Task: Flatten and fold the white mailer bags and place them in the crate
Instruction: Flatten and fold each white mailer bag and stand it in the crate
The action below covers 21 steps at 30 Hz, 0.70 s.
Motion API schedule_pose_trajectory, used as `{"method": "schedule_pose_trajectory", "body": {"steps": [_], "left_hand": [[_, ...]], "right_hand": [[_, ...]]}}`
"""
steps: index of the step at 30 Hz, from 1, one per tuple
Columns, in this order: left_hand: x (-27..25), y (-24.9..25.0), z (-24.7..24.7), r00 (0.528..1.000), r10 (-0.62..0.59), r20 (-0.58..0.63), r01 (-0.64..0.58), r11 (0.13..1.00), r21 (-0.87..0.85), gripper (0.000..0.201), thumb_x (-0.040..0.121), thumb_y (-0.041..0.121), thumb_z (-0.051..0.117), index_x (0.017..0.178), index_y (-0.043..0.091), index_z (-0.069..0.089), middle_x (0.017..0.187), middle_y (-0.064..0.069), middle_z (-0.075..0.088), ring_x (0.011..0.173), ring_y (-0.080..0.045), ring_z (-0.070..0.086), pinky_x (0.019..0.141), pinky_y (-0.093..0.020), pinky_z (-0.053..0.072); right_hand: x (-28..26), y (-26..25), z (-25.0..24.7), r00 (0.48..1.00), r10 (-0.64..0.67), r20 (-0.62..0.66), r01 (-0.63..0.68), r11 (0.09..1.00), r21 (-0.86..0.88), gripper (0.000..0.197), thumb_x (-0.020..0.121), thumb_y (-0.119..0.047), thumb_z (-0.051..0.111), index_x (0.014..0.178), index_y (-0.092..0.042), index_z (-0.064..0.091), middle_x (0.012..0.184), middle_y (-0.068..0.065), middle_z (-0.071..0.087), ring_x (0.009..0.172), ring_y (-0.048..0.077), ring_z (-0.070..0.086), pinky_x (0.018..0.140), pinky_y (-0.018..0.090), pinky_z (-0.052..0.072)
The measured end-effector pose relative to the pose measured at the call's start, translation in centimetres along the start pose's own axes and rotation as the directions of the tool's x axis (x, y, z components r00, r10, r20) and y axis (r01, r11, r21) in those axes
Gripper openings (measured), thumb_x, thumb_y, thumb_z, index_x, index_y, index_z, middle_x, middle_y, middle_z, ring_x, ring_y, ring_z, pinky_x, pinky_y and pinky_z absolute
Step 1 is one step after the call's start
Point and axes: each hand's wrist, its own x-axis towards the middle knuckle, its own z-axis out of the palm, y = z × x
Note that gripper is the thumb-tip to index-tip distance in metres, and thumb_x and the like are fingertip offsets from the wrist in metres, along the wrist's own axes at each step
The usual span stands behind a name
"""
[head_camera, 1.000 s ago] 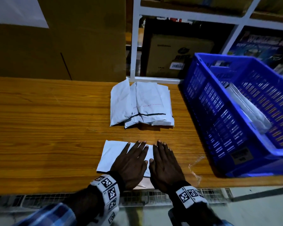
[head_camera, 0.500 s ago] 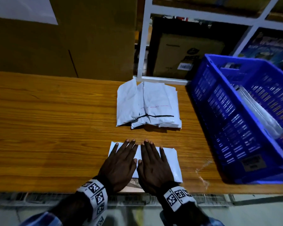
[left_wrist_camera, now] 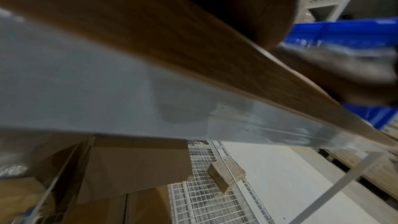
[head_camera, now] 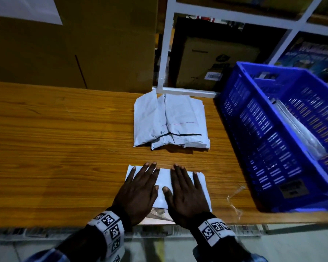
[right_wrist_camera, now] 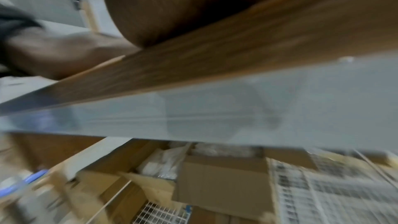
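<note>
A white mailer bag (head_camera: 164, 179) lies flat near the front edge of the wooden table (head_camera: 55, 148). My left hand (head_camera: 138, 188) and right hand (head_camera: 186, 190) press on it palm down, fingers straight, side by side with a small gap between them. A stack of folded white mailer bags (head_camera: 170, 121) sits farther back at the middle. The blue crate (head_camera: 284, 140) stands on the right with a pale bag (head_camera: 299, 129) inside. Both wrist views are blurred and show only the table edge (left_wrist_camera: 193, 60) from below, with no fingers visible.
A large cardboard box (head_camera: 68, 44) stands behind the table at the left. A white shelf frame (head_camera: 165, 53) with boxes rises at the back. A scrap of clear plastic (head_camera: 235, 201) lies by the crate's near corner. Bare tabletop stretches to the left.
My hands slid to the right along the mailer bag and then spread apart, flattening it. The camera view shifted slightly.
</note>
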Motion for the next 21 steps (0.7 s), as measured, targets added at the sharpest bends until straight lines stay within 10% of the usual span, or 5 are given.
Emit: {"method": "schedule_pose_trajectory", "body": {"steps": [5, 13, 21], "left_hand": [[-0.2, 0.0, -0.1, 1.0, -0.01, 0.012, 0.01, 1.0, 0.016, 0.056, 0.099, 0.039, 0.022, 0.146, 0.014, 0.04, 0.155, -0.004, 0.031, 0.144, -0.018, 0.027, 0.112, -0.045, 0.018], [1.9, 4.3, -0.8, 0.99, 0.138, -0.016, -0.138, 0.99, -0.002, 0.055, 0.098, 0.036, 0.029, 0.141, 0.008, 0.048, 0.148, -0.01, 0.043, 0.14, -0.023, 0.037, 0.11, -0.047, 0.022], [0.7, 3.0, -0.5, 0.998, 0.049, 0.047, -0.049, 0.999, -0.001, 0.058, 0.102, 0.043, 0.018, 0.145, 0.013, 0.041, 0.152, -0.005, 0.038, 0.141, -0.021, 0.034, 0.111, -0.041, 0.019]], "right_hand": [[-2.2, 3.9, -1.0, 0.988, 0.139, 0.072, -0.138, 0.99, -0.013, 0.07, 0.098, -0.053, -0.003, 0.156, -0.015, -0.001, 0.16, -0.001, -0.018, 0.146, 0.011, -0.022, 0.118, 0.04, -0.014], [-2.3, 4.2, 0.1, 0.991, 0.128, -0.047, -0.129, 0.991, -0.037, 0.065, 0.103, -0.044, 0.012, 0.15, -0.001, 0.029, 0.16, 0.013, 0.017, 0.148, 0.024, 0.014, 0.118, 0.045, 0.008], [-2.4, 4.7, 0.1, 0.992, 0.099, -0.082, -0.105, 0.992, -0.07, 0.064, 0.103, -0.045, 0.012, 0.152, -0.005, 0.025, 0.161, 0.01, 0.013, 0.149, 0.022, 0.008, 0.118, 0.045, 0.005]]}}
